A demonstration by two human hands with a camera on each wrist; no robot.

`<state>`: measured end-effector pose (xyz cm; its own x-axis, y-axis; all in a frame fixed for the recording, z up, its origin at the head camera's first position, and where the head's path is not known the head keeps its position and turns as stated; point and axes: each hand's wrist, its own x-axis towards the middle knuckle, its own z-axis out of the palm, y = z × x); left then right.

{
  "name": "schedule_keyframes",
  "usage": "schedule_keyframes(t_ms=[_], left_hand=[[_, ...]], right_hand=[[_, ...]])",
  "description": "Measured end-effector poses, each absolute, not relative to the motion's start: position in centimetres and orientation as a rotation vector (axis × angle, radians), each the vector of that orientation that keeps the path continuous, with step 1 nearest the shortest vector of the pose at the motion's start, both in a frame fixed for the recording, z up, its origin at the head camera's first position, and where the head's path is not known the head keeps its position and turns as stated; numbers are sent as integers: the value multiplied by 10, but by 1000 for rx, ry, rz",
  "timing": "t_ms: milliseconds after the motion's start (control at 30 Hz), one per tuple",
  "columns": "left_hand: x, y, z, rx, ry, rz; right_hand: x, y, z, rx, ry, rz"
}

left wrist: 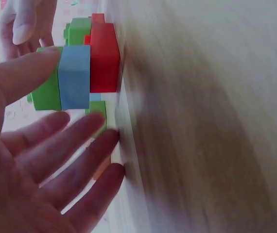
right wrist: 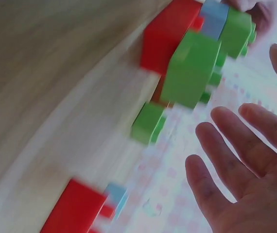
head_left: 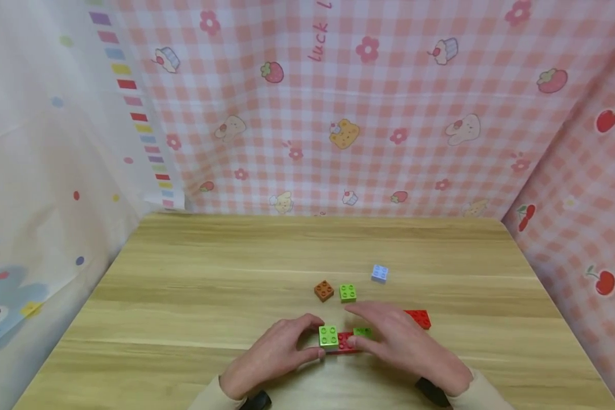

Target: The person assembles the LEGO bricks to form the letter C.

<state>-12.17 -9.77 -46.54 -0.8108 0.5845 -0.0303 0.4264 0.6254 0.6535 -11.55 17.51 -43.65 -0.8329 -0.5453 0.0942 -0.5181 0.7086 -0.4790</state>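
Observation:
A long red building brick point(head_left: 345, 343) lies near the table's front. On its left end a light blue brick point(left wrist: 75, 77) carries a bright green brick point(head_left: 328, 336); on its right end sits another green brick point(right wrist: 189, 68). My left hand point(head_left: 277, 347) is around the left stack, thumb on the near side and index finger at the far side. Its other fingers are spread, with a small gap between index finger and stack in the left wrist view. Over the right end hovers my right hand point(head_left: 397, 339), fingers extended and apart from the bricks in the right wrist view.
Behind the hands lie a brown brick point(head_left: 324, 290), a loose green brick point(head_left: 347, 293) and a light blue brick point(head_left: 380, 273). A second red brick point(head_left: 418, 319) is partly hidden behind the right hand. Patterned cloths point(head_left: 297, 114) enclose the wooden table point(head_left: 184, 285).

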Motion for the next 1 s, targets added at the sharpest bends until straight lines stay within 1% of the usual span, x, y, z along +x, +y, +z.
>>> schedule_keyframes(t_ms=[167, 400, 567, 767, 1000], left_hand=[[-119, -98, -466, 816, 2649, 1013], [-118, -98, -467, 817, 2542, 1141], [-119, -93, -465, 786, 2512, 1155], [-122, -88, -464, 771, 2491, 1166], [-122, -83, -463, 816, 2504, 1173]], right_hand=[[-119, 198, -440, -917, 2990, -708], [-126, 226, -448, -809, 3055, -722], [-136, 239, -451, -812, 3035, -769], [-149, 244, -450, -818, 3000, -770], [-160, 235, -449, -880, 2974, -709]])
